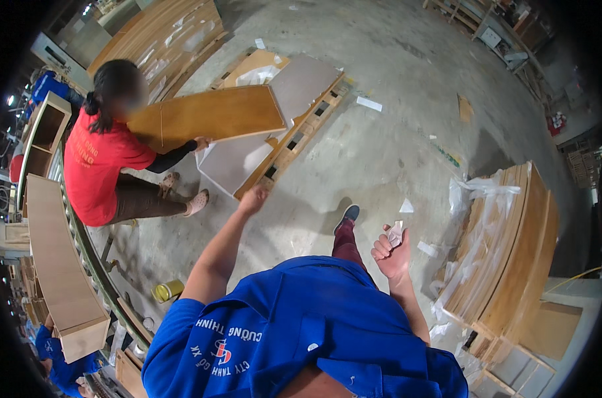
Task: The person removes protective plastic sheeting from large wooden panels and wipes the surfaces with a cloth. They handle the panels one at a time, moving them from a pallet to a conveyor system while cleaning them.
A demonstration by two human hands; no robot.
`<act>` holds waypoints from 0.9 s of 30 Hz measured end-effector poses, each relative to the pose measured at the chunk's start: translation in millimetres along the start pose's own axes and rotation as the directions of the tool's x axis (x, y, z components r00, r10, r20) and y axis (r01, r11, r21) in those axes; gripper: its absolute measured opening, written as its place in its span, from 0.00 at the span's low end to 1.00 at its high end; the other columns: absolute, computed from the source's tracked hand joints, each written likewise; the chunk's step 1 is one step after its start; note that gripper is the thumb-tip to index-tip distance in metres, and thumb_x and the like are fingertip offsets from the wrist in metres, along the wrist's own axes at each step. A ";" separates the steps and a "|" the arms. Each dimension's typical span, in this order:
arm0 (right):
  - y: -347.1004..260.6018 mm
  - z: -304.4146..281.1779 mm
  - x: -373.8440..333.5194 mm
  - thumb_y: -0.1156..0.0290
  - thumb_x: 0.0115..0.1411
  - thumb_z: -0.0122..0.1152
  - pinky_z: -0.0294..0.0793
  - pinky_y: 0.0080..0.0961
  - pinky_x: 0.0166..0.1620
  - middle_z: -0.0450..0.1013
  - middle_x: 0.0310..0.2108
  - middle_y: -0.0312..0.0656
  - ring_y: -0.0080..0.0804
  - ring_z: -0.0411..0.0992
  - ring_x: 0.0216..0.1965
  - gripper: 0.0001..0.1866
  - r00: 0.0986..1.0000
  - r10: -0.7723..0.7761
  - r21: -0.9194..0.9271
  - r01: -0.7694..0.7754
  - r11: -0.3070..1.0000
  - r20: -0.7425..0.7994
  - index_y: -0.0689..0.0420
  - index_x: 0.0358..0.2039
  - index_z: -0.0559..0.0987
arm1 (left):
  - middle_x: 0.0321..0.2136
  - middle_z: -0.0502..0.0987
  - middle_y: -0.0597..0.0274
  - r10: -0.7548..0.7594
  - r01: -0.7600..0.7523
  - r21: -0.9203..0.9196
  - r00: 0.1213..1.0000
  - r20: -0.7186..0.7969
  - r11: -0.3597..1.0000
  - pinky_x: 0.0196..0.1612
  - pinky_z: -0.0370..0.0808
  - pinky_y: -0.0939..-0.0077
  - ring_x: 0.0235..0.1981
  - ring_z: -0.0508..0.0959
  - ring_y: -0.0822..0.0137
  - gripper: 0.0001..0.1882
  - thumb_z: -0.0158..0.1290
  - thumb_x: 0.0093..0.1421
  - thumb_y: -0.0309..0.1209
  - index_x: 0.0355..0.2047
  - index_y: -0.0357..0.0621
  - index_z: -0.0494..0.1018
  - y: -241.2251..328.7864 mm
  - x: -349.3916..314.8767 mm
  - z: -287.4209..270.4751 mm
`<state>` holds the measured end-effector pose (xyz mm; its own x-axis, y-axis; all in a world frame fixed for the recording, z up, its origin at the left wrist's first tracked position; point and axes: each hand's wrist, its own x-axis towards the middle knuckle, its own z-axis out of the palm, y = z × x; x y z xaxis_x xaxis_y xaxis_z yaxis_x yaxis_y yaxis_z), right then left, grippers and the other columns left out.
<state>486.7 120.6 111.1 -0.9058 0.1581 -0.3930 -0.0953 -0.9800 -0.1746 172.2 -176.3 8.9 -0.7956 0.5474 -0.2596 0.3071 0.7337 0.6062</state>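
My left hand [253,199] is stretched forward by the near corner of a wooden pallet [291,151]. Its fingers point away and are mostly hidden, so I cannot tell whether it touches the pallet or the sheet on it. In my right hand [392,257], the fingers curl round a crumpled pale pinkish-white piece, perhaps paper or cloth [395,234]. A grey-white sheet [238,159] covers part of the pallet. Above it a co-worker in a red shirt [105,169] holds a brown wooden panel [214,114] with a hand [202,142] at its near edge.
Stacked panels with plastic wrap [506,245] stand at the right; another stack [165,43] is at the far left. A conveyor bearing a long wooden piece [62,252] runs along the left. A yellow-green can [167,290] and paper scraps [369,103] lie on the concrete floor.
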 end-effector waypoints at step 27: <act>-278.4 154.9 424.9 0.39 0.61 0.29 0.47 0.20 0.19 0.47 0.10 0.30 0.21 0.45 0.12 0.33 0.971 0.237 -0.226 -0.232 0.946 -0.002 0.56 0.36 0.72 | 0.33 0.77 0.46 -0.424 0.411 0.115 0.835 0.351 0.905 0.39 0.73 0.65 0.37 0.76 0.50 0.18 0.42 0.52 0.40 0.34 0.43 0.76 82.4 242.8 25.1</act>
<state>64.4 442.0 132.6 -0.9019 -0.0788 -0.4248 0.2128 -0.9367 -0.2781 17.4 27.2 -23.0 -0.6110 0.2876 -0.7375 0.0113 0.9348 0.3551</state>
